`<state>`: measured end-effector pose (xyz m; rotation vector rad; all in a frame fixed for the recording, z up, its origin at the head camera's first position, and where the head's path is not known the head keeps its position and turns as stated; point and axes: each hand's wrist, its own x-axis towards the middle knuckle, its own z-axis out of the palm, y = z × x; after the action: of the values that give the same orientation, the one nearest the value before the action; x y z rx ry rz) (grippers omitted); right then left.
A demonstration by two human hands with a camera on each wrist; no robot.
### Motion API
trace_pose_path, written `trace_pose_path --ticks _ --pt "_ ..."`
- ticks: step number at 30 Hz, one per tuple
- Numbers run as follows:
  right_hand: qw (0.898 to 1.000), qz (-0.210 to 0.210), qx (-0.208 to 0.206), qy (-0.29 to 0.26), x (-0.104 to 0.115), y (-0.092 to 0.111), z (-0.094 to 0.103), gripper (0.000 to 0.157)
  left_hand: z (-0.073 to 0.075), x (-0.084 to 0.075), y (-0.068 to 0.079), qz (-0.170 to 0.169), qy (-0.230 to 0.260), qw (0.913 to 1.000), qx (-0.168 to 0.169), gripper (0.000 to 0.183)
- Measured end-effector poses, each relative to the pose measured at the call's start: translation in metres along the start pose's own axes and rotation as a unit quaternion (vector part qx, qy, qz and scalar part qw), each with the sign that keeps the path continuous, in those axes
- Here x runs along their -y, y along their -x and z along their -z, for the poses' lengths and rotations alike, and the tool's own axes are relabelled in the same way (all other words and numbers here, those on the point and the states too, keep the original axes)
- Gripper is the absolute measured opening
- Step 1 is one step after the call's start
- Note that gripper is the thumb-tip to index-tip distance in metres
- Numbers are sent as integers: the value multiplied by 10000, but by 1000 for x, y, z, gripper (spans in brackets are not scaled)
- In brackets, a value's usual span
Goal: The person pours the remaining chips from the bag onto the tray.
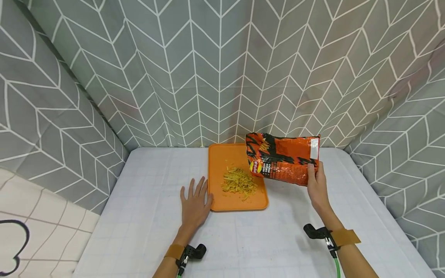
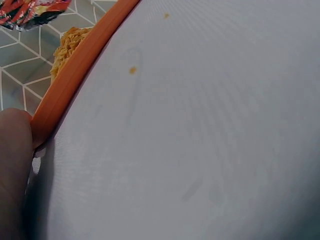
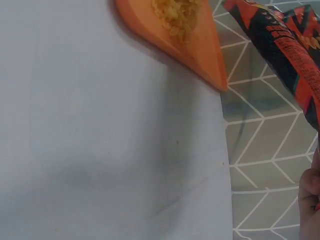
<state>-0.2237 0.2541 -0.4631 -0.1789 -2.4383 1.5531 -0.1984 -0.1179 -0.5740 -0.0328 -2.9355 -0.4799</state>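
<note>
An orange rectangular tray (image 1: 216,162) lies on the table with a heap of yellow crushed chips (image 1: 239,183) in its middle. My right hand (image 1: 317,187) grips one end of an orange and black chip bag (image 1: 286,158), thumb on its front face. The bag is held sideways above the tray's right side, its left end over the tray; whether that end is open cannot be seen. My left hand (image 1: 195,206) rests on the table with fingers spread, thumb against the tray's left edge. In the left wrist view that thumb (image 2: 15,145) touches the orange rim.
A white cloth covers the table (image 1: 149,185). A few crumbs (image 2: 132,70) lie on it beside the tray in the left wrist view. Grey curtains (image 1: 205,77) with white chevrons hang behind and at both sides.
</note>
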Motion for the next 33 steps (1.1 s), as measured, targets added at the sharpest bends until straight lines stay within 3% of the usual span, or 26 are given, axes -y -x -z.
trace_pose_path --ticks 2,4,10,15,22,28,33 --pt "9988 -199 -59 -450 1 0 1 46 0 -1 0 -2 -13 10000 -14 63" --pt "9979 -314 -41 -558 0 0 2 47 -1 -1 0 0 -8 10000 -28 63" --pt "9991 121 255 326 -4 -1 1 50 -1 0 0 -2 27 10000 -31 63" --pt "9997 93 214 18 -3 -2 -1 53 -1 0 0 -66 109 9998 -135 62" --pt "9945 520 438 801 -1 -4 -2 48 1 0 0 -66 81 9999 -59 62" --pt "9985 249 384 302 3 -5 -3 53 3 0 0 -47 49 10000 -21 62" --pt "9965 412 382 625 3 -6 -5 48 3 0 1 -62 67 10000 -28 62"
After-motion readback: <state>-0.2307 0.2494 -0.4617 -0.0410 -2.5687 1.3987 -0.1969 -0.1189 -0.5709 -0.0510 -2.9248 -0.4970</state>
